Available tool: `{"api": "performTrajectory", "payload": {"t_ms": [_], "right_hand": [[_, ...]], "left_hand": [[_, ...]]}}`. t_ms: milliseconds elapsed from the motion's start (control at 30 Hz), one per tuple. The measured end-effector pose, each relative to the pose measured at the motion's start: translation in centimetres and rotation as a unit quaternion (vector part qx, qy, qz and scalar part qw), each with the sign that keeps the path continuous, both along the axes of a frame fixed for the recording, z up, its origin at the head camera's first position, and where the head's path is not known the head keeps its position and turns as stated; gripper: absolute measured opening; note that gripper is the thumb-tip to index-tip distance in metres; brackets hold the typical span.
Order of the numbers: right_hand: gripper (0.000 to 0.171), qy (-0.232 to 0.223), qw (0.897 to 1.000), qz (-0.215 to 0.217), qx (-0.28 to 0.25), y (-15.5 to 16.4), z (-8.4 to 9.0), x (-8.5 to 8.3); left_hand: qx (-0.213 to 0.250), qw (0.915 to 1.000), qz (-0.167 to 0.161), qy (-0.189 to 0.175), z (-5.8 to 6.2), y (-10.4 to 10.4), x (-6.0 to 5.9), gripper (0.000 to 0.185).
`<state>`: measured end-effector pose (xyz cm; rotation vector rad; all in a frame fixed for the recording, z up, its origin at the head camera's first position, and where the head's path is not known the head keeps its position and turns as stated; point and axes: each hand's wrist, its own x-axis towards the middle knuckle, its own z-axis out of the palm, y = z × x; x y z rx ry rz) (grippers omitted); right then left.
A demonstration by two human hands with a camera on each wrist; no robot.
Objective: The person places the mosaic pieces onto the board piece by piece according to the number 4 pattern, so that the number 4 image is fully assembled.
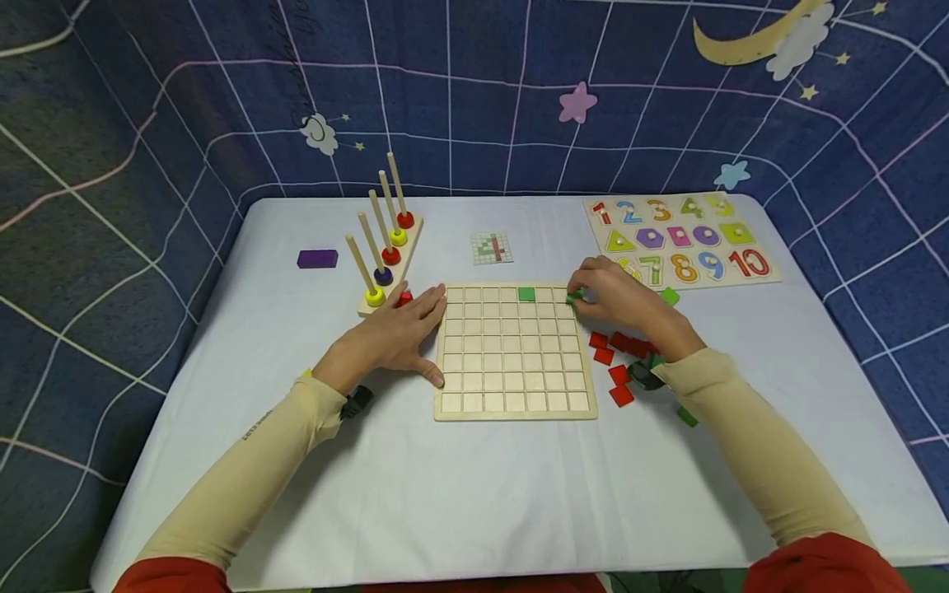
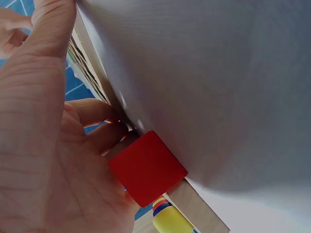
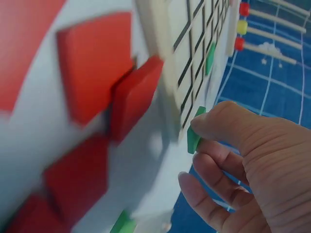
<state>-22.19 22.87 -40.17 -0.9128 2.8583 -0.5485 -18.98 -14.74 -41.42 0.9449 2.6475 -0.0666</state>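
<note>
Where the white table (image 1: 252, 395) begins at the left, a purple block (image 1: 317, 259) lies alone. Next comes a wooden peg stand (image 1: 395, 274), whose five pegs carry yellow, dark blue and red rings. Crowding the near part of the stand, the left hand (image 1: 391, 333) rests against the left edge of a pale grid board (image 1: 507, 354), its fingers straight and thumb spread apart; a red block (image 2: 148, 167) sits just beside the hand. Behind the board lies a small pattern card (image 1: 492, 248) in green and red. One green square (image 1: 526, 294) fills the fifth cell of the top row. At the board's far right corner, the right hand (image 1: 611, 290) pinches a green tile (image 3: 196, 128) between thumb and fingers; the tile is flat, thin and tilted, and I cannot tell whether it touches the board. Red tiles (image 1: 619, 375) lie scattered right of the board, partly hidden by the right wrist. Beyond lies a number puzzle (image 1: 712, 233) with colourful shapes.
</note>
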Motion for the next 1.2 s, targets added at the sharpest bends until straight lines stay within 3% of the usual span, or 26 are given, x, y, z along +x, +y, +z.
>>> {"api": "performTrajectory", "payload": {"t_ms": [200, 533, 900, 1200], "right_hand": [[0.015, 0.001, 1.0, 0.022, -0.006, -2.5, 0.3, 0.3], [0.009, 0.041, 0.993, 0.107, 0.003, -6.6, -0.1, 0.1], [0.005, 0.014, 0.993, 0.118, -0.011, -8.5, -1.0, -0.2], [0.006, 0.034, 0.992, 0.124, -0.007, -8.8, -0.7, 0.1]], "left_hand": [[-0.004, 1.0, -0.005, 0.006, 0.0, 0.0, 0.1, 0.138], [0.004, 1.0, -0.003, 0.0, 0.1, 0.0, 0.0, 0.138], [-0.004, 1.0, -0.003, -0.005, -0.1, 0.2, 0.0, 0.138], [0.003, 1.0, -0.007, 0.003, 0.1, 0.0, 0.0, 0.137]]}}
